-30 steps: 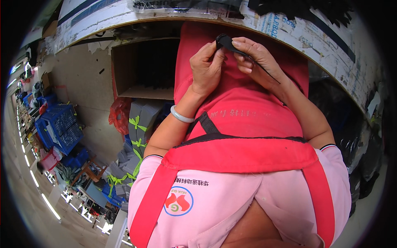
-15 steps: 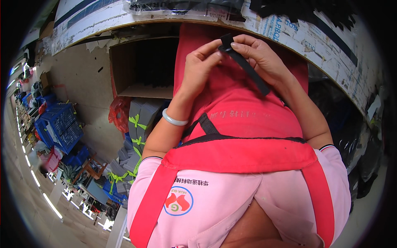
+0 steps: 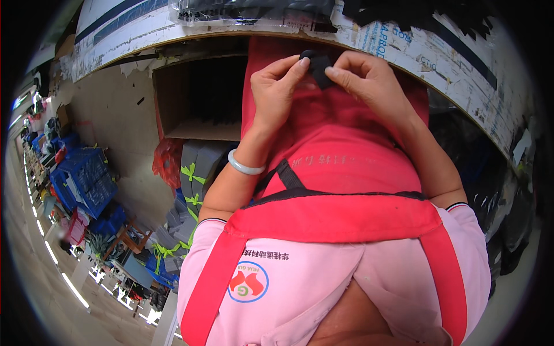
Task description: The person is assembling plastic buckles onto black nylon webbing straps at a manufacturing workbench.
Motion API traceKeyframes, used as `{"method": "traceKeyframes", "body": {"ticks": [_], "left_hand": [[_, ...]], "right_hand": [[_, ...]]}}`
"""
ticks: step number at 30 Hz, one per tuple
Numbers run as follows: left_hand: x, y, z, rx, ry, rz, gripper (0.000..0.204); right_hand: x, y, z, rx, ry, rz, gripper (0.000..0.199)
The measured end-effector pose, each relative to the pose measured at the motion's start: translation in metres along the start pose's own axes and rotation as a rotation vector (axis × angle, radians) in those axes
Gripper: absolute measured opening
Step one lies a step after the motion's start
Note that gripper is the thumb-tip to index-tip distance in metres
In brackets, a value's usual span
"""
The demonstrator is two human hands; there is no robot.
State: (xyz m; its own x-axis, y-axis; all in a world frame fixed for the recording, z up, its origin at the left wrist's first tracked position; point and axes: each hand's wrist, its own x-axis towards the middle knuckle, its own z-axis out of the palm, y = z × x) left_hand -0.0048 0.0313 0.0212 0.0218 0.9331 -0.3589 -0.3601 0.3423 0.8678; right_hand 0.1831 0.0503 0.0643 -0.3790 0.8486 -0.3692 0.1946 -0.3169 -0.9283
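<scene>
Above my red apron [image 3: 334, 132], close to the table's edge, a black strap [image 3: 319, 70] is stretched between my two hands. It looks folded or looped at its upper left end, though the exact shape is blurred. My left hand [image 3: 277, 89], on the side with a pale bracelet at the wrist, pinches that looped end between thumb and fingertips. The thumb and bent fingers of my right hand [image 3: 372, 81] close on the strap's right edge. Part of the strap is hidden behind the fingers.
Ahead is the worn white tabletop [image 3: 133, 43], bearing a clear plastic packet [image 3: 254, 14] and a pile of black pieces [image 3: 421, 14]. An open cardboard box [image 3: 167, 104] stands below it at left, near a red bag [image 3: 167, 161], grey bundles [image 3: 199, 155] and blue crates [image 3: 86, 179].
The strap's long free end, which hung down to the right, no longer shows; the strap is now bunched between my hands. My right hand has shifted slightly right, away from the left.
</scene>
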Motion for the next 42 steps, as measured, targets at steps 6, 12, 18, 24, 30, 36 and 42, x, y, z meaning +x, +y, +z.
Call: {"method": "traceKeyframes", "body": {"ticks": [6,12,18,24,30,36,42], "left_hand": [[-0.008,0.001,0.002,0.22,-0.018,0.141,0.016],[-0.004,-0.003,-0.006,0.299,-0.145,0.389,0.016],[-0.015,-0.001,-0.007,0.212,-0.226,0.259,0.016],[-0.014,-0.002,-0.007,0.283,-0.287,0.371,0.016],[-0.019,0.01,-0.009,0.267,-0.307,0.294,0.015],[-0.043,0.068,-0.063,0.572,-0.386,0.025,0.01],[-0.061,0.095,-0.141,1.126,0.192,0.076,0.038]], "right_hand": [[0.002,0.011,0.003,0.014,-0.025,0.179,0.023],[0.008,0.022,0.0,0.305,0.019,0.111,0.024],[0.007,0.021,-0.006,0.192,-0.045,0.051,0.021],[0.017,0.035,0.0,0.041,0.183,-0.211,0.016],[0.018,0.029,0.005,0.092,0.147,-0.206,0.012],[0.022,0.031,0.032,0.099,-0.058,-0.114,0.018],[0.034,0.014,0.01,-0.16,0.062,-0.343,0.014]]}}
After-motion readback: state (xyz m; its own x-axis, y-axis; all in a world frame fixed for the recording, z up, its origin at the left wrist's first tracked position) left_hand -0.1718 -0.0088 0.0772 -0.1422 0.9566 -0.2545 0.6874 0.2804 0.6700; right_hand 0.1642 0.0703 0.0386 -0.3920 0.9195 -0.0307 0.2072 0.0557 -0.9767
